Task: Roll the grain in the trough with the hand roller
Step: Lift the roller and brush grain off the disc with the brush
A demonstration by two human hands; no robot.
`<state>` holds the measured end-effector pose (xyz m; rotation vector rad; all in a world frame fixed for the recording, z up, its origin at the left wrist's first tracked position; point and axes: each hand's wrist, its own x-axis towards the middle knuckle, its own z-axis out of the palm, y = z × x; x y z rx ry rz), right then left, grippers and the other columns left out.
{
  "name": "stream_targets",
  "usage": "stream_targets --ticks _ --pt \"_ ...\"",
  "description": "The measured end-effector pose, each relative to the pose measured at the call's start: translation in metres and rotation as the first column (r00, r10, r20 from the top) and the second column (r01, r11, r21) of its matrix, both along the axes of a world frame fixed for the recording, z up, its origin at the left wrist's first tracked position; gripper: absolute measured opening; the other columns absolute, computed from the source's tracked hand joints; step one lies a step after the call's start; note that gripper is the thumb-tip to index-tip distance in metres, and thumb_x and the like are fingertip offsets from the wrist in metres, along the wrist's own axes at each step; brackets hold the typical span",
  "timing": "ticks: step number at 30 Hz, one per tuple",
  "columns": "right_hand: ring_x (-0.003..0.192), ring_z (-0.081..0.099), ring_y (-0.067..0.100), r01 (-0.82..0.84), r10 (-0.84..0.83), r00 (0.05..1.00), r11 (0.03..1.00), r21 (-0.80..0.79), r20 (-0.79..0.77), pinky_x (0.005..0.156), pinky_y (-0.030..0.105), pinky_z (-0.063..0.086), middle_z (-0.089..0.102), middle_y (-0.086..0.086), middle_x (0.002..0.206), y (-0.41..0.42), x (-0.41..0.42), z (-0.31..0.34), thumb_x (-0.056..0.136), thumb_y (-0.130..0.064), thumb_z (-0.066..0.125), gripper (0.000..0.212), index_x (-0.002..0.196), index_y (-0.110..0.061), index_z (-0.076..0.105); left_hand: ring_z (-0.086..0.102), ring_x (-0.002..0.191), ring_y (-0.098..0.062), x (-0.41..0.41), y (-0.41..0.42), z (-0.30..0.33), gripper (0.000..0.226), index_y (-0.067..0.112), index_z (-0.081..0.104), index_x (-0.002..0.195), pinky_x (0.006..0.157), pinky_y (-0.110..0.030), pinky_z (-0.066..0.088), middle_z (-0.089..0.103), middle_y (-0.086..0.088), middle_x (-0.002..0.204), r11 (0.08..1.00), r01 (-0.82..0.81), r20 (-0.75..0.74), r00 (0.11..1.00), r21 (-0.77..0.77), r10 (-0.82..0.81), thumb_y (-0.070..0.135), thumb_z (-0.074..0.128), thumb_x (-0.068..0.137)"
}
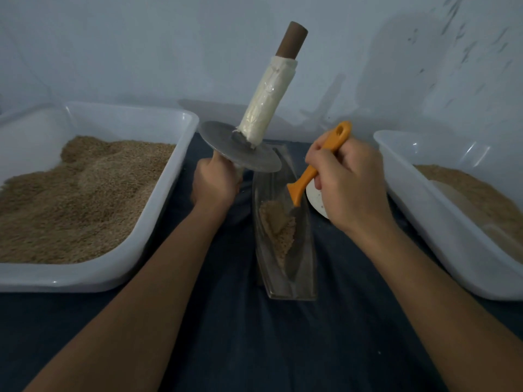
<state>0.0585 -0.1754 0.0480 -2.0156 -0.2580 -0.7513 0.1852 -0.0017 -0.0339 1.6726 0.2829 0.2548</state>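
Clear, narrow and boat-shaped, the trough [285, 250] lies lengthwise on the dark blue cloth [226, 321] covering the desk, between the 2 forearms. Tan, granular grain [276, 224] sits heaped along its left inner wall, in the middle stretch. A grey blade with an orange plastic handle, the scraper [314, 171], dips into the trough, its tip against the grain.

The hand roller [240, 142] is lifted above the trough's far end and tilted: a flat grey metal disc on a shaft, the upper handle wrapped in cream, glossy film with a brown cylindrical end showing.

Just right of the trough a white rounded object [315, 198] lies partly hidden behind the right hand. 2 white plastic tubs flank the scene: the left tub [158, 193] is piled with grain, the right tub [418, 199] holds a shallower layer.

The left hand [215, 182] is fisted round the roller's lower handle beneath the disc. The right hand [342, 179] has its fingers curled round the scraper's orange handle.
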Motion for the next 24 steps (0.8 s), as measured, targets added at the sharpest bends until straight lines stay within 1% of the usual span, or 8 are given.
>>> stream_targets --ticks 2,6,10,13,15,18,21,24 --pt "0.058 0.046 0.042 -0.042 0.041 0.999 0.999 0.034 0.034 0.049 0.048 0.035 0.044 0.021 0.057 -0.002 -0.006 0.005 0.090 -0.012 0.054 0.030 0.074 0.014 0.053 0.056 0.056 -0.023 0.000 0.000 0.001 0.030 0.018 0.065 0.074 0.060 -0.040 0.043 0.060 0.004 0.052 1.000 -0.001 -0.009 1.000 0.021 0.002 0.027 0.053 0.100" --pt "0.053 0.039 0.042 -0.117 0.117 0.993 0.993 0.025 -0.016 0.043 0.045 0.031 0.040 0.020 0.054 -0.001 -0.017 0.003 0.085 -0.020 0.054 0.034 0.071 0.011 0.051 0.057 0.052 -0.022 -0.001 -0.001 0.002 0.037 0.014 0.063 0.073 0.052 -0.035 0.041 0.059 0.002 0.055 0.963 0.026 -0.008 1.000 0.268 -0.025 0.024 0.048 0.105" --pt "0.053 0.047 0.032 -0.029 0.026 0.999 0.997 -0.073 -0.030 0.050 0.046 0.037 0.047 0.015 0.054 0.004 -0.012 -0.004 0.091 -0.017 0.054 0.032 0.069 0.005 0.053 0.061 0.069 -0.030 -0.001 0.001 0.003 0.035 0.002 0.067 0.090 0.057 -0.039 0.046 0.063 -0.004 0.068 0.978 0.045 0.012 0.999 0.202 -0.049 0.028 0.047 0.102" --pt "0.049 0.047 0.023 0.011 -0.014 0.999 0.996 -0.088 -0.033 0.048 0.038 0.038 0.048 0.009 0.053 0.003 -0.003 -0.008 0.098 -0.012 0.056 0.036 0.063 -0.005 0.049 0.054 0.056 -0.025 -0.001 0.001 0.001 0.031 0.014 0.065 0.077 0.059 -0.042 0.041 0.058 -0.001 0.056 1.000 0.021 -0.019 1.000 0.020 -0.021 0.027 0.051 0.101" --pt "0.047 0.046 0.019 0.011 -0.012 1.000 0.997 -0.074 -0.019 0.047 0.034 0.037 0.046 0.005 0.051 0.001 -0.001 -0.007 0.099 -0.013 0.056 0.038 0.062 -0.010 0.048 0.053 0.056 -0.025 -0.003 0.000 0.002 0.031 0.020 0.060 0.070 0.064 -0.046 0.040 0.056 0.002 0.051 0.997 0.001 -0.027 1.000 -0.082 -0.003 0.029 0.052 0.099" --pt "0.050 0.047 0.026 -0.061 0.061 0.998 0.998 -0.007 0.012 0.046 0.036 0.038 0.046 0.008 0.053 -0.003 -0.007 -0.006 0.095 -0.015 0.055 0.029 0.068 -0.004 0.055 0.054 0.058 -0.026 -0.007 0.000 0.005 0.033 0.013 0.065 0.075 0.066 -0.048 0.042 0.059 0.001 0.055 0.999 0.015 0.011 1.000 -0.034 -0.015 0.031 0.049 0.098" --pt "0.049 0.046 0.026 -0.109 0.109 0.994 0.994 -0.013 -0.002 0.046 0.037 0.038 0.046 0.007 0.053 -0.002 -0.014 -0.012 0.092 -0.017 0.056 0.026 0.068 -0.006 0.054 0.058 0.063 -0.024 -0.005 0.000 0.006 0.040 -0.002 0.068 0.099 0.065 -0.041 0.047 0.063 -0.003 0.072 0.984 0.050 0.025 0.998 0.169 -0.055 0.030 0.045 0.102" --pt "0.049 0.047 0.020 -0.051 0.051 0.999 0.996 -0.071 0.008 0.047 0.035 0.039 0.047 0.003 0.052 0.001 -0.010 -0.015 0.097 -0.015 0.056 0.031 0.067 -0.009 0.052 0.058 0.062 -0.025 -0.003 0.001 0.006 0.031 0.015 0.063 0.079 0.062 -0.038 0.044 0.060 -0.003 0.066 0.981 0.055 -0.008 0.998 0.188 -0.055 0.024 0.049 0.106"
